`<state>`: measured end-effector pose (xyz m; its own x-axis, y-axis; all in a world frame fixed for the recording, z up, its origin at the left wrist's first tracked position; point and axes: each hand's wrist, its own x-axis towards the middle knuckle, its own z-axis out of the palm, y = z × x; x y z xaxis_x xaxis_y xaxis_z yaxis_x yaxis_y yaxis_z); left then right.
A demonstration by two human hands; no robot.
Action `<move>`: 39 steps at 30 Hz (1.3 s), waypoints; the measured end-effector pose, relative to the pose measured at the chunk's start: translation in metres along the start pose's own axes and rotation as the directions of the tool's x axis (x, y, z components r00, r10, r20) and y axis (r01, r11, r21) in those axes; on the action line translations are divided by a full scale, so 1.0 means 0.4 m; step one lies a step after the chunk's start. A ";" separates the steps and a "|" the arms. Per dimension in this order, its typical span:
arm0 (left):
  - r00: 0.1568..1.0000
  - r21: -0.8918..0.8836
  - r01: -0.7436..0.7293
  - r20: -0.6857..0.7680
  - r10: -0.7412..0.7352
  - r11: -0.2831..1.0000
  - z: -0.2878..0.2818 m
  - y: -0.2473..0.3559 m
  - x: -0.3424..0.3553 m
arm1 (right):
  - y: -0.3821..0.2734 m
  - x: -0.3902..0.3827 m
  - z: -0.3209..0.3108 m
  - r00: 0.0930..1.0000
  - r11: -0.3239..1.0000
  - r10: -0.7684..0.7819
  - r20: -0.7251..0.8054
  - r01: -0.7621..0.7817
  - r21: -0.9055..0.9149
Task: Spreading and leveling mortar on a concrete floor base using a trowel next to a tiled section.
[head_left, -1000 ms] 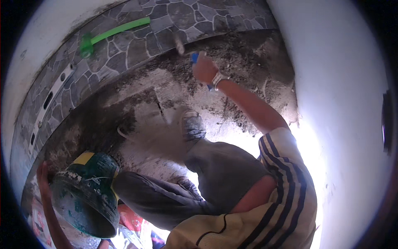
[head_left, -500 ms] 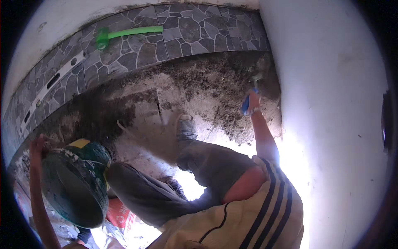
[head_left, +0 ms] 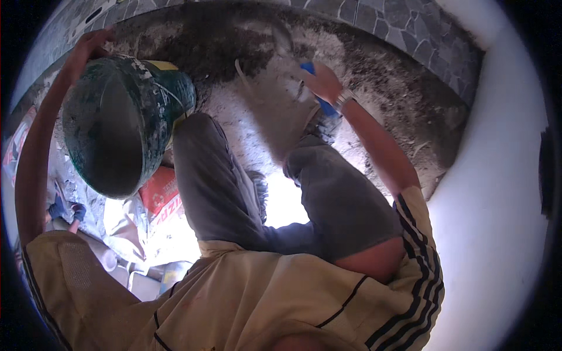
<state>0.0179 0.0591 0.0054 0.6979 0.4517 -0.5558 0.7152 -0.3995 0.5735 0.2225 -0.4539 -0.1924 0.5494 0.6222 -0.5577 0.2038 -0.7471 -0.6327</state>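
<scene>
My right hand [head_left: 324, 83] is wrapped around the blue handle of a trowel [head_left: 283, 41], above the rough soil. Its metal blade points away from me and is smeared by motion. At the far left, my left hand [head_left: 89, 51] is beside the upper rim of a dark green bucket [head_left: 159, 111], fingers stretched out past it. I cannot tell whether this hand bears on the rim. The bucket is tilted with its wide mouth toward me, crusted with pale dried material. Brown loose soil [head_left: 225, 44] lies beyond my knees.
Stone-patterned tiles [head_left: 404, 20] run along the far side, with part of a spirit level [head_left: 93, 16] on them. A white wall [head_left: 497, 181] stands at the right. A red and white sack [head_left: 161, 193] lies below the bucket. My bent legs [head_left: 213, 181] take up the middle.
My view has turned and shifted toward the near side; the green mallet is out of sight. My right hand has brought the trowel from the wall corner leftward, nearer my knees.
</scene>
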 end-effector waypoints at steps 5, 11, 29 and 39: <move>0.940 0.165 -0.337 0.008 0.341 0.927 0.037 0.031 -0.069 | -0.066 0.072 0.094 0.994 0.991 -0.027 0.104 0.012 0.135; 0.993 0.049 0.032 -0.111 -0.027 0.998 0.032 0.035 -0.031 | 0.167 -0.049 0.091 0.977 0.965 0.115 -0.181 -0.067 0.252; 0.990 -0.278 0.134 0.076 -0.117 0.951 0.044 0.001 0.000 | 0.360 -0.147 0.025 0.703 0.689 0.615 -0.357 -0.259 0.676; 0.999 -0.125 0.052 0.023 -0.050 0.991 -0.021 -0.024 0.006 | 0.503 -0.463 -0.027 0.296 0.247 0.910 -0.288 0.170 0.954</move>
<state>0.0124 0.0706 0.0036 0.6623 0.4528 -0.5969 0.7403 -0.2726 0.6146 0.1703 -0.7220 -0.2106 0.5822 -0.5632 -0.5864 -0.6293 0.1445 -0.7636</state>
